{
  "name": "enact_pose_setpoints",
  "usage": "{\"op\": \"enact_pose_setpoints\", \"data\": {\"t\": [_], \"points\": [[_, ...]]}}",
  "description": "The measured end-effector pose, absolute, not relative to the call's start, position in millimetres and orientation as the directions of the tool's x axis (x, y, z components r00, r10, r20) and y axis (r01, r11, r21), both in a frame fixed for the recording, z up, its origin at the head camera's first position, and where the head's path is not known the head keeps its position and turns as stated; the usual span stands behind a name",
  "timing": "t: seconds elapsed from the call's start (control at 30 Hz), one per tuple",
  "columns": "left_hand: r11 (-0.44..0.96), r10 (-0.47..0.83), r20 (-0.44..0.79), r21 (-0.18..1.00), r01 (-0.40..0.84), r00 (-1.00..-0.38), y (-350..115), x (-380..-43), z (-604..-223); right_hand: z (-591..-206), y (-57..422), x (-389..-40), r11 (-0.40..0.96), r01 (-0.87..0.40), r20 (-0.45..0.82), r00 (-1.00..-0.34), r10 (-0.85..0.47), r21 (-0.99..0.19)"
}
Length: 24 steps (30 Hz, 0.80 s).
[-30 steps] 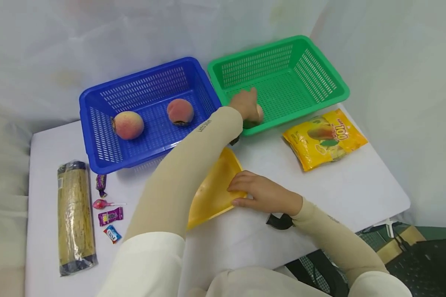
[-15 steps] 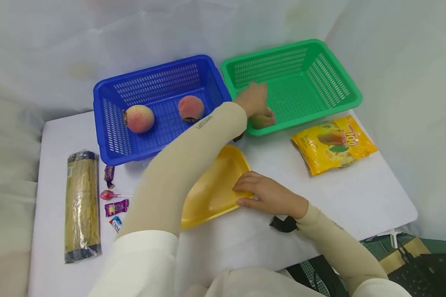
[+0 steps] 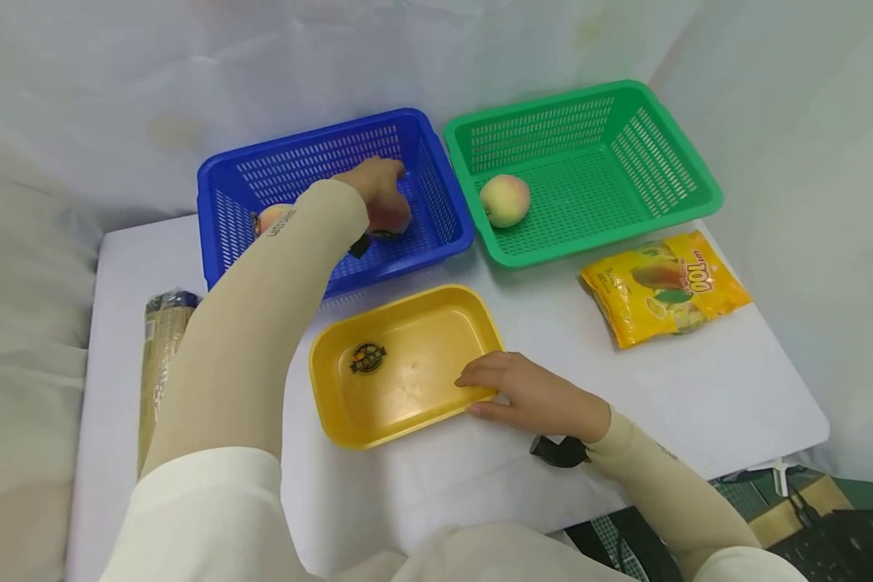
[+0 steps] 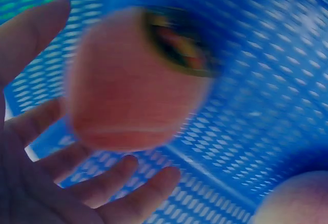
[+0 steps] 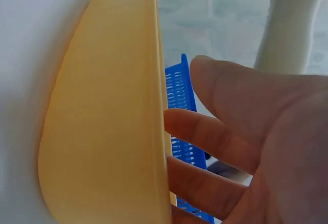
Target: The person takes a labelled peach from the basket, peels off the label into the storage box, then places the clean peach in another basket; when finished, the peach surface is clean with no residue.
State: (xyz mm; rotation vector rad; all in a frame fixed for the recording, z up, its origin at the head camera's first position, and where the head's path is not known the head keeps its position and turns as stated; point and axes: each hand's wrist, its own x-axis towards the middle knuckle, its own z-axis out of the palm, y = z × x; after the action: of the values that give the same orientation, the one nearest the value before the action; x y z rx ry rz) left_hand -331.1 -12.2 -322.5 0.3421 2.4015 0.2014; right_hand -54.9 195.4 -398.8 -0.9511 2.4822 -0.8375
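My left grip (image 3: 377,179) is down in the blue basket (image 3: 320,134), right at a peach (image 4: 128,85); thumb and fingers are spread around it, not curled tight. Left wrist view is blurred, so can't tell whether any fingertip touches it. This peach is in the right-hand part of the basket, with a dark-rimmed patch on one end. Second peach (image 3: 272,217) is in the same basket, farther left, partly hidden by my left sleeve (image 3: 240,339). My right grip (image 3: 531,396) rests at the right end of the yellow tray (image 3: 436,380), fingers reaching over the rim, fairly straight; thumb stands off the wall in the right wrist view, so no pinch. Tray sits level on the tabletop (image 3: 720,388), in front of the two baskets, round dark sticker (image 3: 367,357) on its left part. Green basket (image 3: 589,186) is just right of the blue one; third peach (image 3: 505,200) lies on its floor at the left end. Yellow bag (image 3: 665,287) lies flat in front of the green basket. Wrapped roll (image 3: 162,339) lies at far left, partly behind my left sleeve. Black strap (image 3: 558,451) at my right wrist.
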Motion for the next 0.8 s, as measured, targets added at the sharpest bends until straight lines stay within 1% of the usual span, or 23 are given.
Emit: {"op": "enact_pose_setpoints", "data": {"t": [0.1, 0.33, 0.43, 0.5, 0.63, 0.73, 0.8], "points": [[0.958, 0.272, -0.647, 0.252, 0.137, -0.712, -20, -329, -333, -397, 197, -52, 0.605, -0.485, -0.117, -0.712, -0.692, -0.631], [0.947, 0.292, -0.668, 0.302, 0.109, -0.685, -20, -327, -341, -397, 199, -51, 0.612, -0.478, -0.129, -0.713, -0.689, -0.630], [0.948, 0.274, -0.677, 0.309, 0.075, -0.683, -26, -328, -343, -397, 197, -50, 0.611, -0.487, -0.125, -0.710, -0.694, -0.624], [0.947, 0.279, -0.672, 0.310, 0.081, -0.686, -32, -329, -344, -397, 196, -50, 0.607, -0.494, -0.121, -0.705, -0.699, -0.623], [0.929, 0.313, -0.638, 0.361, 0.085, -0.704, -45, -332, -338, -396, 195, -51, 0.603, -0.498, -0.115, -0.705, -0.700, -0.623], [0.891, 0.344, -0.602, 0.450, 0.050, -0.721, -50, -328, -328, -395, 194, -51, 0.610, -0.492, -0.114, -0.713, -0.692, -0.621], [0.856, 0.373, -0.566, 0.517, 0.036, -0.735, -49, -322, -317, -391, 192, -51, 0.623, -0.478, -0.112, -0.731, -0.673, -0.619]]}}
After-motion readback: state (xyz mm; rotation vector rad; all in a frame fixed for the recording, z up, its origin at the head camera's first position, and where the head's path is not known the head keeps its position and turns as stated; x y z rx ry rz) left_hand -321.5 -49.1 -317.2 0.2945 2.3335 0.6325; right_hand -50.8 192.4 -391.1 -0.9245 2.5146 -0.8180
